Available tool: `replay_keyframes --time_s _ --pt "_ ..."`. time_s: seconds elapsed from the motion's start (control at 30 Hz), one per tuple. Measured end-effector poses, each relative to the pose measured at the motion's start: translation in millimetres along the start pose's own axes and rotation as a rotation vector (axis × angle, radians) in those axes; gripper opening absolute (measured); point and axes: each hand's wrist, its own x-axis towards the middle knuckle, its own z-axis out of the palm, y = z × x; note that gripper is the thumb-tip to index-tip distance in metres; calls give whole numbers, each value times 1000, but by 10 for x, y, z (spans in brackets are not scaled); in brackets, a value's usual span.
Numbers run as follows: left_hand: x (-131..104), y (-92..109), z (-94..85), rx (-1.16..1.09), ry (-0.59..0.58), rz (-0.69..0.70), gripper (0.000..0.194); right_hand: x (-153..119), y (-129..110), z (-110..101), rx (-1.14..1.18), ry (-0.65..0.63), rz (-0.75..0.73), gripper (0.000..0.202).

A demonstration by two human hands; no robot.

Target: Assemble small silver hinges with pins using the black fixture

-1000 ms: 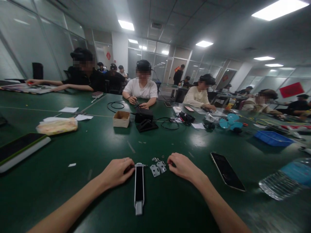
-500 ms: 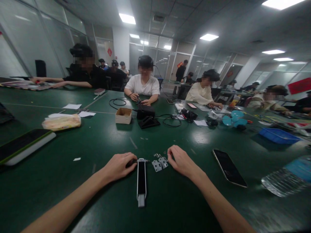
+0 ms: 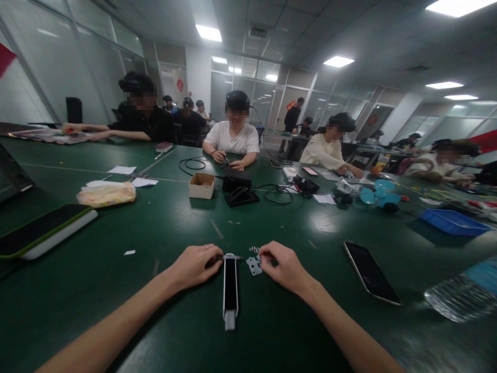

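Observation:
A long, narrow piece with a black face and white edges (image 3: 230,285) lies on the green table (image 3: 186,331), its grey end block towards me. A thin metal rod (image 3: 237,257) crosses its far end. My left hand (image 3: 200,265) rests at the left of that far end with curled fingers closed; what they grip is hidden. To the right lies a flat metal plate with holes (image 3: 254,266), with several small metal nuts or rings (image 3: 254,249) just beyond it. Over the plate's right edge, my right hand (image 3: 286,267) pinches with thumb and fingertips, covering whatever is between them.
A phone (image 3: 370,272) and a water bottle (image 3: 462,290) lie to the right. On the left is a green-edged device (image 3: 46,228). Farther back are a small open box (image 3: 201,185), a black stand (image 3: 236,186), cables and a blue tray (image 3: 454,221). People sit across the table.
My right hand has moved left and lower onto the metal plates, hiding one of the two seen before. My left hand keeps its place by the long piece. The view has shifted slightly.

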Motion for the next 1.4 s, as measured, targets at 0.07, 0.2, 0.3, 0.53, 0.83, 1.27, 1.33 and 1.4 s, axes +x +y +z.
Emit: replay_keyframes --time_s 0.07,0.2,0.3,0.53,0.83,1.27,1.33,1.4 --pt "-1 13 -14 0 -18 -11 23 3 -34 9 -11 -4 -30 12" --pt "-7 21 -26 36 25 -45 29 8 -99 29 -10 8 -111 14" --pt "-15 29 -11 65 146 -41 33 10 -152 41 12 34 -165 16" --pt "-34 266 59 37 248 285 20 -3 -297 200 66 144 -306 14" --pt "-20 346 109 51 309 354 20 -19 -300 345 88 126 -285 16" --pt "-21 1 25 137 166 4 19 14 -228 364 -211 -36 77 16" --pt "-20 11 18 122 168 -22 17 16 -231 372 -226 -44 81 16" --pt "-22 18 10 101 173 -50 15 16 -231 374 -234 -45 76 16"
